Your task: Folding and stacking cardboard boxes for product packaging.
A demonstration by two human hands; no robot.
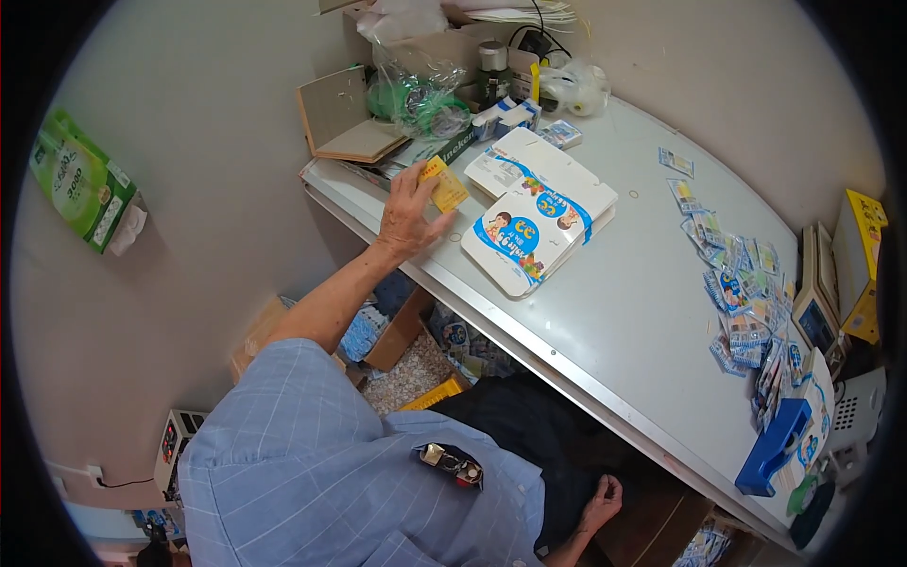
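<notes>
At the table's left end, my left hand has its fingers closed on a small flat yellow packet. The packet is just above the tabletop, close to the front edge. To its right lie two stacks of flat white cartons printed in blue with cartoon figures: a nearer stack and a farther one, partly overlapped. My right hand is low beside my lap, away from the table. Its fingers are curled in, and nothing shows in them.
Many small printed sachets spread along the table's right side, near a blue tape dispenser. A yellow box stands against the wall. Plastic bags and an opened cardboard box crowd the back left. Below is a carton.
</notes>
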